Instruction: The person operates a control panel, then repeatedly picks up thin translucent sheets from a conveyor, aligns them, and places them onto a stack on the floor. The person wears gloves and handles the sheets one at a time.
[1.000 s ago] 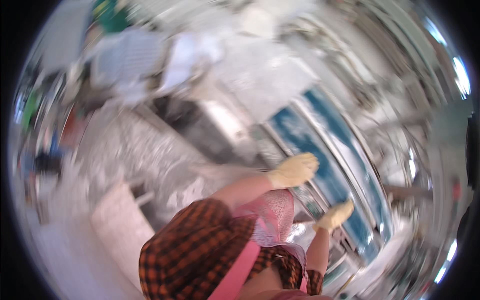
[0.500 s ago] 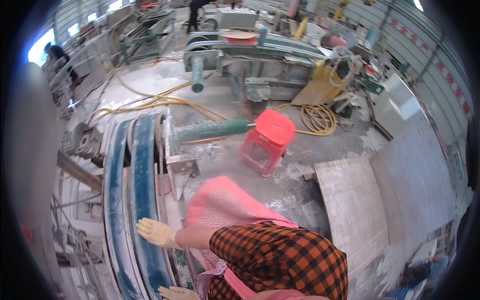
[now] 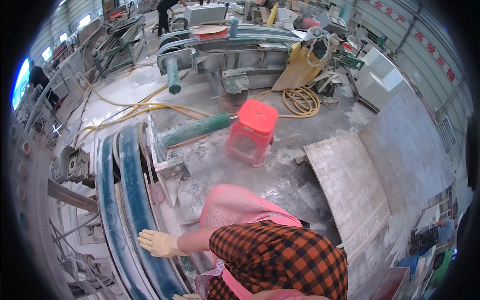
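My right hand (image 3: 159,243), in a cream rubber glove, lies flat with its fingers stretched out over the nearer of two long blue belts (image 3: 136,192). It holds nothing I can see. My left hand (image 3: 187,297), gloved alike, shows only as a sliver at the lower edge, with its fingers extended over the same belt. The second blue belt (image 3: 106,187) runs alongside, farther left. A plaid sleeve (image 3: 280,250) covers my right upper arm, and a pink apron (image 3: 235,202) hangs in front of me.
Beyond the belts are a green cylinder (image 3: 197,130), a red plastic stool (image 3: 254,132) and a coiled yellow hose (image 3: 298,102). Large flat boards (image 3: 350,185) stand at right. A control panel (image 3: 27,200) is at far left. People work at the far left, back and lower right.
The view has shifted, so the stool, hose and belts sit farther left. My right hand stays flat on the belt; less of my left hand shows at the lower edge.
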`<state>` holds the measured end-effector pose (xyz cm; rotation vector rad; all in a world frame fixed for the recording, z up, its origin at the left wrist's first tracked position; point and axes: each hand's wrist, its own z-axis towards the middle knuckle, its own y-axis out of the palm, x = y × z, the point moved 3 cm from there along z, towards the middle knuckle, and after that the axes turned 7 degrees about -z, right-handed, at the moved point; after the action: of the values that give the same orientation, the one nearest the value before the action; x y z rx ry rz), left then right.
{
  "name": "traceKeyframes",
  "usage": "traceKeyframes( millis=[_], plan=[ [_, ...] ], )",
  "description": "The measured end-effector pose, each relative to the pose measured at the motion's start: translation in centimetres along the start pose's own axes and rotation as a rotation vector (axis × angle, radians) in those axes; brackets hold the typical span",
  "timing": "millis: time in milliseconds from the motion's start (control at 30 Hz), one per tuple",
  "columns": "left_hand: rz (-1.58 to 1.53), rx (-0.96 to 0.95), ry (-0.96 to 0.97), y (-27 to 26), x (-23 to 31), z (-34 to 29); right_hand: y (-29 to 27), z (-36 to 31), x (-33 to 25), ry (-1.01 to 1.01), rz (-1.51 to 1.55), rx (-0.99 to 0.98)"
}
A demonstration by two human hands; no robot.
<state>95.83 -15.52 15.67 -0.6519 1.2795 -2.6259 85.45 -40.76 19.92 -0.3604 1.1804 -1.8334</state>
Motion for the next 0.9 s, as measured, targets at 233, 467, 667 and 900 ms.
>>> traceKeyframes(
  millis=[233,467,667,900],
  plan=[
    [-0.090,-0.064,-0.272,-5.7,5.5,0.0,-1.8,-1.3,-0.6,-0.073,0.009,-0.093],
    [0.120,0.038,-0.301,-6.6,6.7,0.6,0.4,-0.5,2.1,-0.372,-0.135,-0.049],
    [0.035,0.072,-0.335,-5.3,6.9,0.2,0.4,0.0,3.3,-0.383,-0.109,-0.126],
    [0.087,0.025,-0.322,-4.6,6.7,0.0,1.5,0.4,4.1,-0.352,-0.162,-0.191]
  ],
)
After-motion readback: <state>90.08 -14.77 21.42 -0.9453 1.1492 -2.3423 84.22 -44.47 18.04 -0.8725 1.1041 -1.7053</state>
